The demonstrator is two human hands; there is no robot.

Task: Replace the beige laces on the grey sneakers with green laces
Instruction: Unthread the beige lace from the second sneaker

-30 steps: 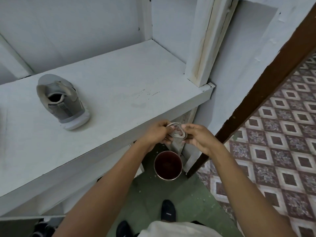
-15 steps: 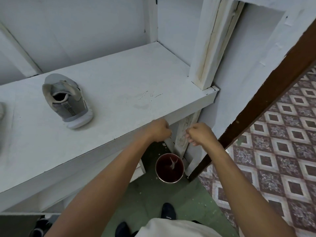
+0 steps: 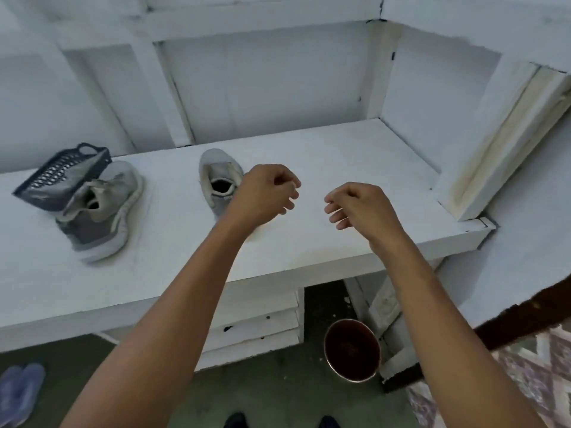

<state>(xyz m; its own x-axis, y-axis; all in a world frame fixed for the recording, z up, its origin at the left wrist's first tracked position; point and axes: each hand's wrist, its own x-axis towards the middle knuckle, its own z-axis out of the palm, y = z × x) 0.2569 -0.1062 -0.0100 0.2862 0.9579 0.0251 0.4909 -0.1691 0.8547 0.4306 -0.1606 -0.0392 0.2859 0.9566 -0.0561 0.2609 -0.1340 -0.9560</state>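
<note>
Two grey sneakers stand on the white shelf (image 3: 340, 168). One sneaker (image 3: 216, 177) sits mid-shelf with its opening toward me and no lace visible; the other sneaker (image 3: 102, 208) lies further left, leaning against a dark basket. My left hand (image 3: 265, 189) hovers just right of the middle sneaker, fingers loosely curled and holding nothing. My right hand (image 3: 361, 208) hangs over the shelf to the right, fingers also loosely curled and empty. No beige or green lace shows anywhere in view.
A dark mesh basket (image 3: 61, 177) stands at the shelf's back left. A round metal-rimmed bin (image 3: 352, 350) sits on the floor under the shelf's right end. Blue slippers (image 3: 18, 393) lie on the floor at lower left. A white post (image 3: 500, 143) bounds the shelf's right side.
A second ago both hands held a bundled beige lace over the bin; it dropped into the bin. My hands have since risen over the shelf, and my view has swung left and up.
</note>
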